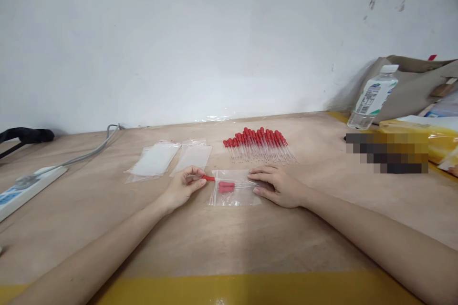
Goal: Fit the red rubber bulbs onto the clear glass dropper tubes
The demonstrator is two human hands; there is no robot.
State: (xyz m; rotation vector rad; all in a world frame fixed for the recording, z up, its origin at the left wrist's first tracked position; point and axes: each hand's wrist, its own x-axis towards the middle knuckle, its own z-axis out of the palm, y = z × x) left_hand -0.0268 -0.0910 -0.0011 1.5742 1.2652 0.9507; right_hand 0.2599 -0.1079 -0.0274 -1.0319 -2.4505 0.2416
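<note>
My left hand (186, 187) pinches the red rubber bulb of a dropper (208, 178) between thumb and fingers. The dropper lies level, its far part reaching into the mouth of a clear zip bag (246, 200). Inside the bag are two more droppers (226, 187), red bulbs toward the zip end and clear stems pointing right. My right hand (281, 186) rests on the bag's right end, fingers stretched out and thumb apart from them, covering that end. Behind the bag, many loose droppers (259, 140) lie side by side in a spread pile, bulbs toward the wall.
Flat clear zip bags (153, 159) are stacked beyond my left hand, with more bags (193, 155) beside them. A power strip (32, 186) with a grey cable is at far left. At right stand a plastic bottle (372, 97), a grey bag (415, 90) and yellow packaging (436, 145).
</note>
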